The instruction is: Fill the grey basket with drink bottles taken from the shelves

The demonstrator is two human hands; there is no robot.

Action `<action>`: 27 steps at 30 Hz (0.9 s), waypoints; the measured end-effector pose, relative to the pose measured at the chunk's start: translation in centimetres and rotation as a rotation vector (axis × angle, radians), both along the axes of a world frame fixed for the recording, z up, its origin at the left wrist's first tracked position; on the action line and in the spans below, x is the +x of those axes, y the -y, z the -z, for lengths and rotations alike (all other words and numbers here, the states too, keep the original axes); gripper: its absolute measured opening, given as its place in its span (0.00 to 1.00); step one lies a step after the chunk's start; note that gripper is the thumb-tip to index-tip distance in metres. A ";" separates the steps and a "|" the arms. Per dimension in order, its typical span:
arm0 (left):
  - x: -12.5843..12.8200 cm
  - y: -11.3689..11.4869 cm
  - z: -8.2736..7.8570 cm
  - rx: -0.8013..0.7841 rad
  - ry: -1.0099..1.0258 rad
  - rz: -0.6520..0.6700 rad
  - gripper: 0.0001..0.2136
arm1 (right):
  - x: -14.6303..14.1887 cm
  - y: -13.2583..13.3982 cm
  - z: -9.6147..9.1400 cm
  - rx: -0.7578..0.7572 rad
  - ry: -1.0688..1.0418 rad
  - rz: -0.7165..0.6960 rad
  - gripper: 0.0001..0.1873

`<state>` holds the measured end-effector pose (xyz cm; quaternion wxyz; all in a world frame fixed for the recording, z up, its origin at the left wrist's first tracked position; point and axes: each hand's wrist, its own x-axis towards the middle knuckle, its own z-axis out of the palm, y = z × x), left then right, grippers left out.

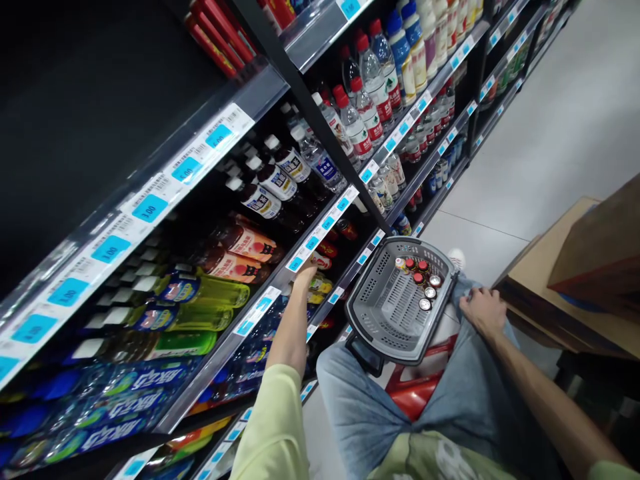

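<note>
My left hand [304,275] reaches into a lower shelf bay, just under a shelf edge with price tags. Red cans [321,260] and yellow-labelled bottles [320,283] are close by it. Its fingers are mostly hidden inside the bay, so whether it holds anything does not show. On my knee rests my right hand [483,310], fingers laid over the jeans, with nothing in it. Between my knees and the shelf is a grey basket [370,327]. Several small cans and red-capped bottles [419,279] stand grouped at its far right end.
Shelves on the left carry dark tea bottles [280,180], yellow-green drink bottles [200,300] and water bottles [367,113]. A red stool [415,390] is beneath me. Cardboard boxes [560,260] stand at the right, and the tiled floor [560,133] runs along the aisle.
</note>
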<state>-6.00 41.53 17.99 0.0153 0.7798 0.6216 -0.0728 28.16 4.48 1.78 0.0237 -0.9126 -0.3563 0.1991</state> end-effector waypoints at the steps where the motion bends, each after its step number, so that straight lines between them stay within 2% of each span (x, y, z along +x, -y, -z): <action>1: -0.1 0.2 0.0 0.012 -0.014 -0.005 0.17 | 0.0 0.0 0.0 -0.001 -0.002 -0.001 0.25; 6: 0.7 2.8 1.2 -0.010 -0.067 0.050 0.22 | -0.2 0.0 -0.1 0.010 0.011 -0.001 0.25; 11: 2.4 7.9 3.9 -0.048 -0.227 0.258 0.19 | -0.3 0.0 -0.3 0.022 -0.006 0.014 0.25; 14: 2.9 11.0 4.8 -0.090 -0.241 0.353 0.17 | -0.2 0.1 -0.4 0.023 -0.002 0.015 0.25; 19: 2.6 14.4 4.8 -0.126 -0.144 0.429 0.15 | -0.2 0.1 -0.3 0.026 0.000 0.006 0.25; 23: 2.2 16.7 5.1 -0.093 0.026 0.366 0.11 | -0.2 0.1 -0.2 0.031 -0.009 0.011 0.25; 27: 2.1 21.2 6.7 -0.230 0.268 0.297 0.11 | -0.3 0.0 -0.4 0.025 -0.015 0.022 0.25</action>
